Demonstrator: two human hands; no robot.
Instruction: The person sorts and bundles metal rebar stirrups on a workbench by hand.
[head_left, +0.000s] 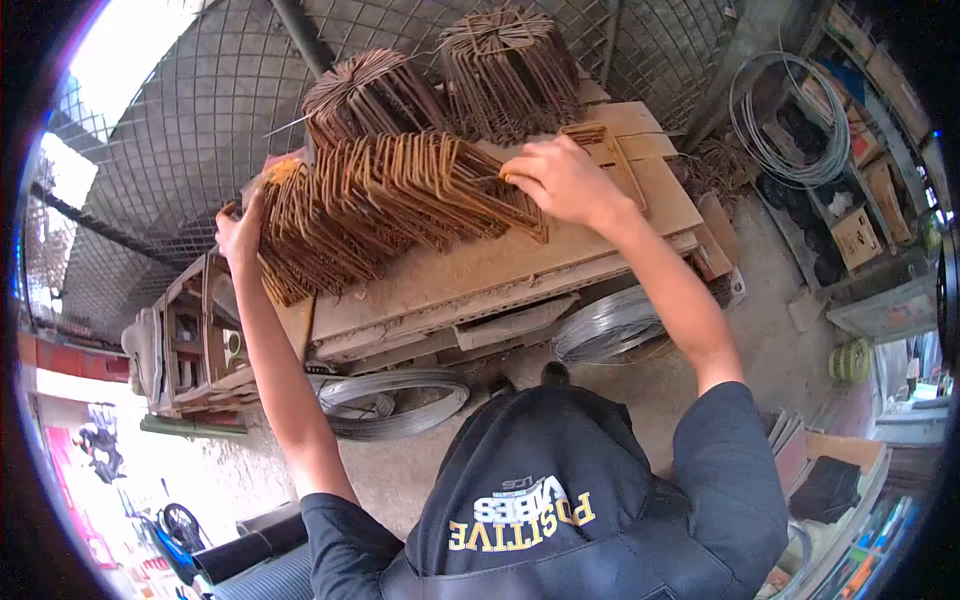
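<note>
A long row of rusty rebar stirrups (370, 200) leans, tightly packed, along the wooden bench (430, 290). At the row's left end, my left hand (240, 238) has its fingers curled round the outermost stirrups; part of this grip is hidden. My right hand (568, 182) is closed at the right end, thumb and fingers pinched at the upper corner of a stirrup. Just beyond that hand, a few separate rectangular stirrups (625, 170) lie flat on the board.
Two round bundles of stirrups, one (375, 90) left and one (510, 70) right, stand behind the row against a wire mesh wall (220, 100). Wire coils (400, 400) (610, 325) lie below the bench. Another coil (795, 120) hangs near shelves at right.
</note>
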